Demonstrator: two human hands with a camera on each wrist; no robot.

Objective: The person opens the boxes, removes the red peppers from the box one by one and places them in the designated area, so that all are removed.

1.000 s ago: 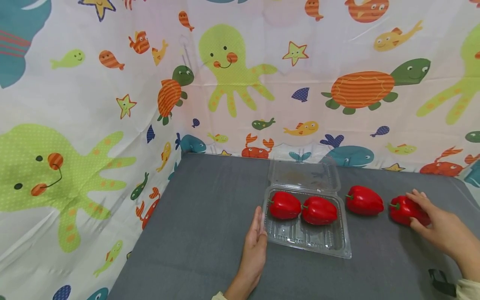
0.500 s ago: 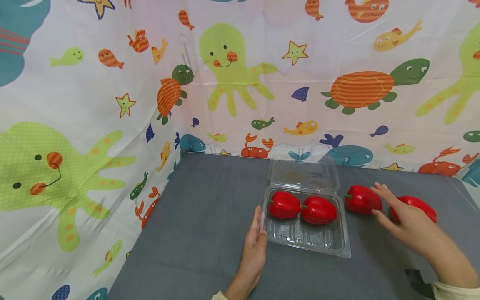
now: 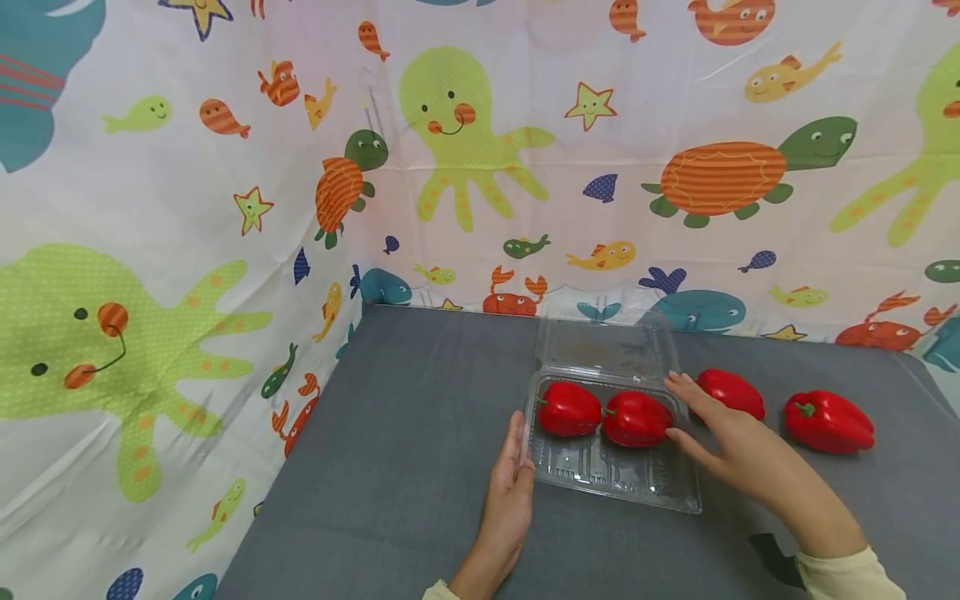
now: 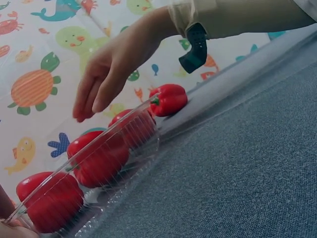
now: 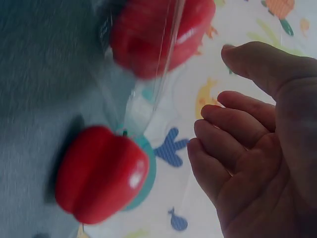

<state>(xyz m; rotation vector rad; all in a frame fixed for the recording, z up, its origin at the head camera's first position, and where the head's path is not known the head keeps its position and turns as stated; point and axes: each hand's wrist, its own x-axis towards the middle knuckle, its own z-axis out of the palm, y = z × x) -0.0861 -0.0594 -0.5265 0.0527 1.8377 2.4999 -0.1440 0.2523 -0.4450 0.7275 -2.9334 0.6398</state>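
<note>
A clear plastic clamshell container (image 3: pixel 615 483) lies with its lid folded back; two red bell peppers, one on the left (image 3: pixel 570 409) and one on the right (image 3: pixel 637 419), sit in its back half. My left hand (image 3: pixel 501 500) touches the container's left side with straight fingers. Over the container's right edge hovers my right hand (image 3: pixel 738 454), fingers extended and thumb apart, holding nothing. In the right wrist view, the palm (image 5: pixel 252 183) is bare. Partly hidden behind this hand is a third bell pepper (image 3: pixel 731 392), and farther right another one (image 3: pixel 828 422) rests on the cloth.
Grey cloth (image 3: pixel 390 467) covers the table. The transparent lid (image 3: pixel 607 350) reaches back to the curtain (image 3: pixel 525 183), which is printed with sea animals and also hangs along the left side. A dark band (image 4: pixel 195 48) is on the right wrist.
My right hand has let go of the rightmost bell pepper and moved left, past the third pepper, to the container's right edge. The left hand stays in place.
</note>
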